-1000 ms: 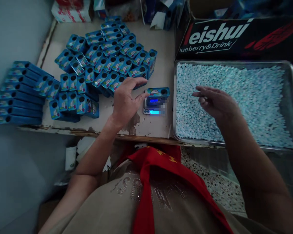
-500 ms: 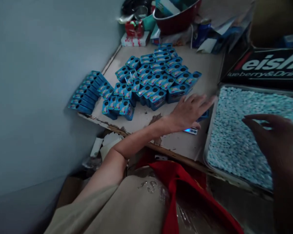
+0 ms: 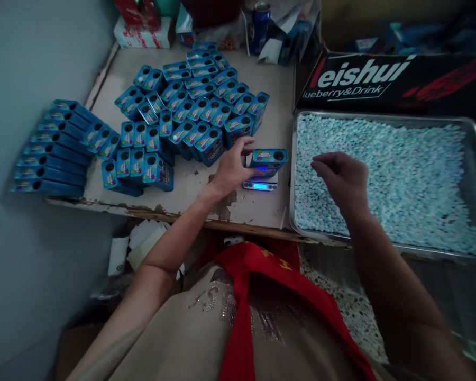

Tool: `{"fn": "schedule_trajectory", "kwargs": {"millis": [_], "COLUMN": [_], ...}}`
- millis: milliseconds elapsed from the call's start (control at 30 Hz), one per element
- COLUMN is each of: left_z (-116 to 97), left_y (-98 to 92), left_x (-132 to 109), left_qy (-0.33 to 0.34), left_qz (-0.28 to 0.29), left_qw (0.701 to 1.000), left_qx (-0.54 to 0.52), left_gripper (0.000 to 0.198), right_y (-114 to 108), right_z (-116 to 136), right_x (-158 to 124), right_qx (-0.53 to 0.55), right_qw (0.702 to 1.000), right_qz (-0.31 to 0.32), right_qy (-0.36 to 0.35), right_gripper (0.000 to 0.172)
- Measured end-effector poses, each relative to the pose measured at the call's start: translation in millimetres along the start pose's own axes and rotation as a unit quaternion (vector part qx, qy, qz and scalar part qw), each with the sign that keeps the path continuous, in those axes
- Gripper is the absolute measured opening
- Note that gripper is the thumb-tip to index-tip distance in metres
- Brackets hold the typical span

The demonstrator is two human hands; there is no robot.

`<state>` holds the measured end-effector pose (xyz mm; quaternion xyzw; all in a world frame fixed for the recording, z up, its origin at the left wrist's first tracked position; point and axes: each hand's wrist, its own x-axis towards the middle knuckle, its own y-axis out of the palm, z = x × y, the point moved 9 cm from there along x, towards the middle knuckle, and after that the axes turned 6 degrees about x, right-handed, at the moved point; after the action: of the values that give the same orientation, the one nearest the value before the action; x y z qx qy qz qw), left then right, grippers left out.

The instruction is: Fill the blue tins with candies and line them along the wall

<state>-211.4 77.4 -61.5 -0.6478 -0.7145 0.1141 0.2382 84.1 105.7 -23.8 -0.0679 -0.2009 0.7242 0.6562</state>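
1. Holding left hand [image 3: 230,166] in a loose C at the blue container [image 3: 268,155], with thumb across the lower front and fingers curled near the left end. Cannot say whether pressing on the container or only framing it.
2. Pinching right hand [image 3: 343,177], thumb to fingertips, above the left part of the metal tray [image 3: 473,174]. Cannot make out, at so small a size, whether gripping a piece.
3. Seeing the blue container at the digital scale [image 3: 261,186], just left of the tray, with printed top facing up and a dark round spot toward the right end. Cannot judge whether resting on the plate or lifted just over it.
4. Catching a lit blue display on the front of the scale, but not the digits, too blurred to read.
5. Having small pale blue pieces [image 3: 412,190] spread across the tray, sparser toward the right end.
6. Facing many like containers [image 3: 222,114] on the tabletop [image 3: 254,214], beyond and to the left of left hand, packed close together, with a neat row [image 3: 59,159] at far left near the wall.
7. Noting a black carton [image 3: 357,74] with white lettering just behind the tray, and a blue can [image 3: 261,29] at the back of the tabletop.
8. Wearing a red apron [image 3: 240,323] over a beige shirt [image 3: 174,317].
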Motion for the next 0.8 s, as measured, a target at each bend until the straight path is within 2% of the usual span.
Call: {"fn": "schedule_trajectory", "kwargs": {"millis": [100, 167, 300, 400, 467, 600, 667, 733, 800], "left_z": [-2, -20, -79, -95, -87, -63, -62, -69, -79], "left_y": [19.7, 24.2, 26.0, 30.4, 33.4, 33.1, 31.2, 29.6, 28.5], "left_x": [7, 10, 11, 14, 21, 30, 28, 23, 19], "left_qy": [0.008, 0.046, 0.185, 0.225, 0.218, 0.185, 0.186, 0.200, 0.218], "left_qz": [0.020, 0.018, 0.017, 0.024, 0.016, -0.037, -0.054, -0.055, -0.050], "left_qw": [1.000, 0.999, 0.971, 0.951, 0.951, 0.959, 0.958, 0.951, 0.943], "left_qx": [-0.023, 0.008, 0.150, 0.209, 0.221, 0.210, 0.213, 0.229, 0.246], "left_gripper": [0.045, 0.031, 0.028, 0.034, 0.034, 0.023, 0.024, 0.028, 0.036], "right_y": [21, 38, 63, 76, 80, 75, 71, 65, 60], "right_z": [-11, -22, -34, -28, -23, -26, -31, -34, -36], "right_x": [3, 5, 7, 7, 7, 8, 10, 14, 19], "right_qx": [0.120, 0.188, 0.298, 0.380, 0.415, 0.452, 0.454, 0.450, 0.449], "right_qw": [0.990, 0.969, 0.900, 0.839, 0.815, 0.799, 0.804, 0.818, 0.831], "right_qz": [0.044, 0.084, 0.126, 0.146, 0.151, 0.135, 0.131, 0.120, 0.103], "right_qy": [0.065, 0.138, 0.293, 0.361, 0.376, 0.373, 0.362, 0.337, 0.313], "right_gripper": [0.028, 0.039, 0.050, 0.053, 0.052, 0.048, 0.036, 0.020, 0.015]}}
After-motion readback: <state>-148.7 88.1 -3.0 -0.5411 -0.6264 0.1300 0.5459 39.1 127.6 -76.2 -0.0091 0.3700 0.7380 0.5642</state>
